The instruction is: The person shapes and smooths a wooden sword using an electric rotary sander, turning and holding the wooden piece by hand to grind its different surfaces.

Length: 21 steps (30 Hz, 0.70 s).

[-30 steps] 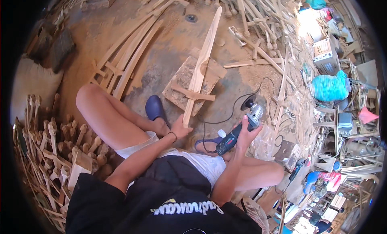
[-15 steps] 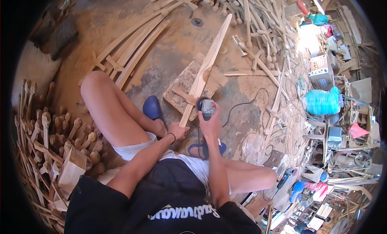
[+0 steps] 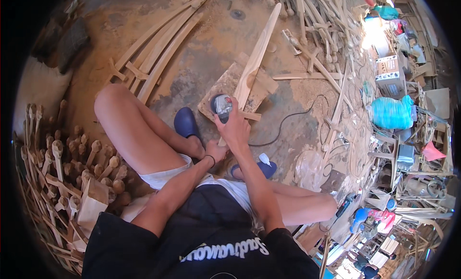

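A pale wooden sword (image 3: 250, 70) lies slantwise over a thick wooden block (image 3: 213, 91), its blade pointing away from me. My left hand (image 3: 215, 151), with a dark band at the wrist, is closed around the sword's grip at the near end. From above, my right hand (image 3: 234, 129) grasps a small grey-and-black power sander (image 3: 222, 107), which sits over the left side of the crossguard. The right end of the crossguard (image 3: 251, 116) shows beside my fingers. My right hand and the tool hide part of the grip and guard, so I cannot tell whether the tool touches the wood.
A black cord (image 3: 283, 123) curves over the dusty floor to the right. Curved wooden swords (image 3: 165, 50) lie at the far left, with more piled at the far right. Carved wooden handles (image 3: 57, 151) stand at left. Blue clogs (image 3: 186, 123) are on my feet. A blue bundle (image 3: 391, 112) sits at right.
My right hand has moved the sander leftward and slightly away, from the guard's right side across to its left. The left hand stays on the grip.
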Each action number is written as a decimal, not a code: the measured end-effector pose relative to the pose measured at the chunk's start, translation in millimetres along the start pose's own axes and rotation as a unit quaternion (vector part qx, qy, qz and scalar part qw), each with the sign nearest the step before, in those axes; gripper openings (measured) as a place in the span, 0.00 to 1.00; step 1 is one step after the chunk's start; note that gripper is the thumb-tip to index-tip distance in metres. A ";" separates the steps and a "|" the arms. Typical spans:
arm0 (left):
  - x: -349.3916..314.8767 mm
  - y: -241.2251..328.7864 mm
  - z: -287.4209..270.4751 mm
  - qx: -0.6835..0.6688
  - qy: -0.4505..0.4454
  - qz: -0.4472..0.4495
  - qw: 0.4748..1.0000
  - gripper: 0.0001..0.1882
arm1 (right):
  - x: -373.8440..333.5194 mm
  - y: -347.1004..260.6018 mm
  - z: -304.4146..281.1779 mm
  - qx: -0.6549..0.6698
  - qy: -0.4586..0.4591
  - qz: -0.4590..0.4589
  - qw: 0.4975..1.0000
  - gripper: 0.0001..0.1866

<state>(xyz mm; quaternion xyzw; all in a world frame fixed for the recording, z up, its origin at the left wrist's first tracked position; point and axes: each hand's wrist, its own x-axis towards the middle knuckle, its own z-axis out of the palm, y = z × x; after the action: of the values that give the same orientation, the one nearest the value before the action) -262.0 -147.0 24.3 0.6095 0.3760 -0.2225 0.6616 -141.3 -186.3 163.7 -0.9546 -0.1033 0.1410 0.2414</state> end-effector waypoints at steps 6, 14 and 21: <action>7.4 -9.8 -0.2 -0.040 -0.025 -0.009 0.999 0.11 | -19.7 43.1 -13.0 -0.015 0.012 0.061 0.998 0.45; 15.1 -16.0 0.0 -0.071 -0.050 0.007 0.996 0.09 | -46.0 92.1 -34.2 -0.016 0.081 0.108 0.991 0.45; 19.4 -22.9 1.6 -0.033 -0.048 0.010 0.998 0.08 | -42.9 107.8 -35.3 0.009 0.139 0.182 0.974 0.44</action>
<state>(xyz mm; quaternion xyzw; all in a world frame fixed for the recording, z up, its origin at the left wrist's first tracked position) -266.9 -149.0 -5.3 0.5799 0.3444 -0.2323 0.7008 -156.4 -305.8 150.1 -0.9653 0.1075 0.0498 0.2326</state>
